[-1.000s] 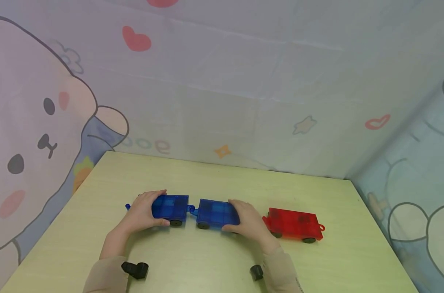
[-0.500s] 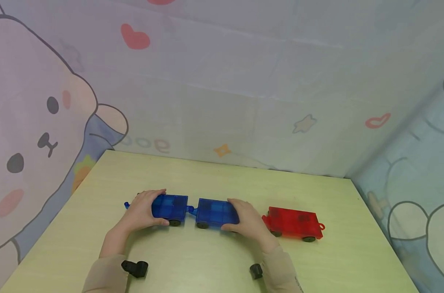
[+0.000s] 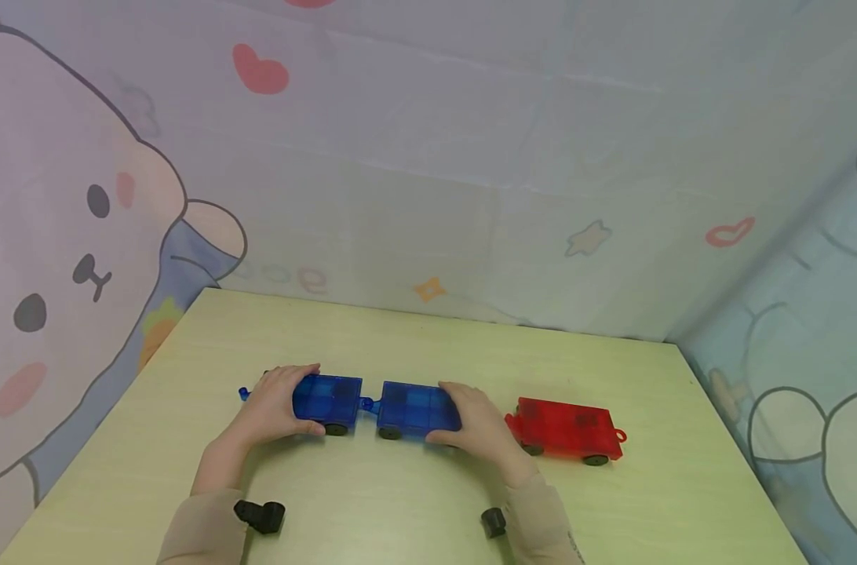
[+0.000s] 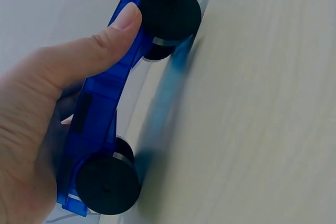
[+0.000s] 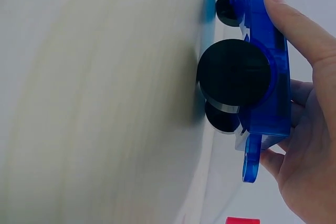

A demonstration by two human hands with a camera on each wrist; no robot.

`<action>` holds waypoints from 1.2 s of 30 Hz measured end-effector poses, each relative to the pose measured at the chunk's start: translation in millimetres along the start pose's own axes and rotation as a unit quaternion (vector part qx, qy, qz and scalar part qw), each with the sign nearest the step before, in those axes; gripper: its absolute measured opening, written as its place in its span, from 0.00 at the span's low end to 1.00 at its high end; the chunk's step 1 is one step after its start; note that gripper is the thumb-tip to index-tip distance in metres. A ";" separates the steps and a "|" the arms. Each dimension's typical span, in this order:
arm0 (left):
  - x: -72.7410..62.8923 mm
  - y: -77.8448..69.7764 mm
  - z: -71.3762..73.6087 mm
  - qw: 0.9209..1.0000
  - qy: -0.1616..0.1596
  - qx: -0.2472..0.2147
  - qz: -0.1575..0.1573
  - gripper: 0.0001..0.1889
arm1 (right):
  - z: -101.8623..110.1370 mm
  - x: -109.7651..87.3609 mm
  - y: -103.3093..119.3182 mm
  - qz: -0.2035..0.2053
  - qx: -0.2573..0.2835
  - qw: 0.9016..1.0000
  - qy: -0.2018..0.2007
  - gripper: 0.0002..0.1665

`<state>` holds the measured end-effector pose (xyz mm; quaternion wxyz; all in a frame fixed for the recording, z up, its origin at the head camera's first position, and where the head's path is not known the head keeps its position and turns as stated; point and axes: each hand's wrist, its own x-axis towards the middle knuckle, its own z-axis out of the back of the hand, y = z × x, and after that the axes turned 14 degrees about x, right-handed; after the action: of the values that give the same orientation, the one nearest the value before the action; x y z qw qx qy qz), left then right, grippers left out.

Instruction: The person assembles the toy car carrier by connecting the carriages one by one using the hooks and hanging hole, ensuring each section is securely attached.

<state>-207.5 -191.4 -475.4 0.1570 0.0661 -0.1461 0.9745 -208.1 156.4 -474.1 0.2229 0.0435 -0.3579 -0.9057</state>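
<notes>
Your L hand (image 3: 273,404) grips the L blue car (image 3: 334,402), thumb on the near side; your R hand (image 3: 481,428) grips the R blue car (image 3: 413,410) likewise, fingers round the far side. The 2 blue cars stand end to end on the pale table (image 3: 393,510), w/ a blue coupling (image 3: 367,404) btwn; can't tell if it's fully hooked. The red car (image 3: 566,428) stands R of your R hand, near the wrist, its red ring (image 3: 621,435) facing R. Behind: printed cloth (image 3: 457,157) w/ hearts & stars.
</notes>
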 end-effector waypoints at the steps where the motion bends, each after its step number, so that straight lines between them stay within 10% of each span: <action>1: 0.1 0.3 -0.3 1.000 0.000 -0.001 0.000 0.54 | 0.1 0.1 0.0 0.001 0.001 1.000 0.000 0.50; 22: 4.3 -7.6 3.1 1.000 0.013 0.015 -0.016 0.60 | 4.0 -3.1 2.2 0.003 0.004 1.000 -0.008 0.54; 36: 22.2 -65.0 -15.4 0.982 -0.122 -0.142 -0.018 0.46 | 37.2 -27.7 -10.2 0.002 0.016 0.992 -0.123 0.46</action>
<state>-208.6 -121.3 -468.9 0.1632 0.1637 -0.2998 0.9256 -196.0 198.4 -455.6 0.1779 -0.0652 -0.3973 -0.8979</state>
